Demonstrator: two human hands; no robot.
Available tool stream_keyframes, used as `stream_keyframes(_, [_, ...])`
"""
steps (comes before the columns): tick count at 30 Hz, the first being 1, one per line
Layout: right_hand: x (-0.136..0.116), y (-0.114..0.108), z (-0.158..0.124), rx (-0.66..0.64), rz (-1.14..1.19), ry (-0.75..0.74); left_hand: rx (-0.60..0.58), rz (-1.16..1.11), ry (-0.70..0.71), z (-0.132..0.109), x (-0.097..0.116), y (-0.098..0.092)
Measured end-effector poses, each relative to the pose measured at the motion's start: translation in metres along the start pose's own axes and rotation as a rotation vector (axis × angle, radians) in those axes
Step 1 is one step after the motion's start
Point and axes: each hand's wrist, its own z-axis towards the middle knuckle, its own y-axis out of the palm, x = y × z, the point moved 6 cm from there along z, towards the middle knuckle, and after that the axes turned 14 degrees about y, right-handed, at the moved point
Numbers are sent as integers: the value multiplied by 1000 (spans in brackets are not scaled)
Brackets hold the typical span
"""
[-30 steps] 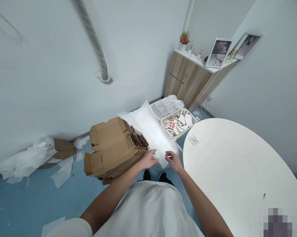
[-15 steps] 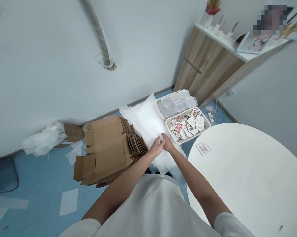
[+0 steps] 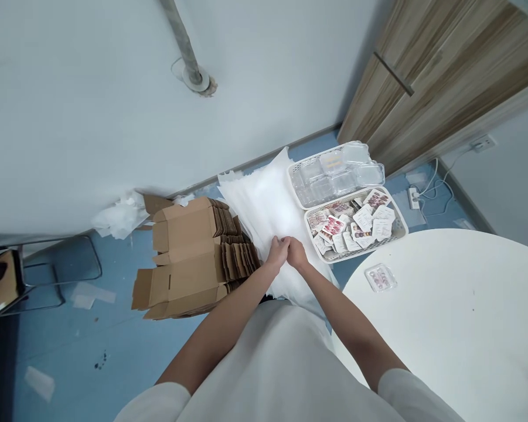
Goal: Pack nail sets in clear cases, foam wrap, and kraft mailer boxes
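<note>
My left hand [image 3: 278,252] and my right hand [image 3: 296,252] meet at the fingertips over a stack of white foam-like sheets [image 3: 264,196]. Fingers of both are curled together; whether anything small is between them is hidden. Left of the hands lies a pile of flattened brown cardboard boxes [image 3: 188,252]. Beyond the right hand stands a white basket [image 3: 402,225] full of cards with what look like press-on nails. Behind it another basket [image 3: 293,179] holds clear plastic cases.
A round white table [image 3: 443,310] fills the right side, with one clear case [image 3: 380,278] on it. Wooden cabinet [image 3: 439,76] at upper right, power strip [image 3: 414,198] on the floor below. Metal-framed chair [image 3: 61,275] at far left; crumpled white wrapping [image 3: 121,217] by the wall.
The view has tilted down and shifted, so the cabinet top has left the frame and the chair shows more. My hands, apart at the palms before, now press closer together.
</note>
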Motion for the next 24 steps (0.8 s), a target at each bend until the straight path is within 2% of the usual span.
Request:
stream_keyframes(4, [-6, -9, -4, 41, 188, 11, 83, -59, -19, -5, 3, -6])
stream_keyframes(7, [-6, -9, -7, -8, 339, 57, 146, -114, -33, -6, 2, -12])
stream_keyframes(14, [7, 1, 0, -109, 531, 201, 170, -128, -29, -2, -6, -17])
stream_keyframes(19, [1, -2, -1, -202, 777, 245, 208, -97, -5, -5, 0, -24])
stream_keyframes(22, [-5, -11, -6, -193, 900, 281, 216, -77, -4, -7, 7, -27])
stream_keyframes(24, [-6, -20, -8, -129, 914, 299, 263, -63, -9, -10, 13, -31])
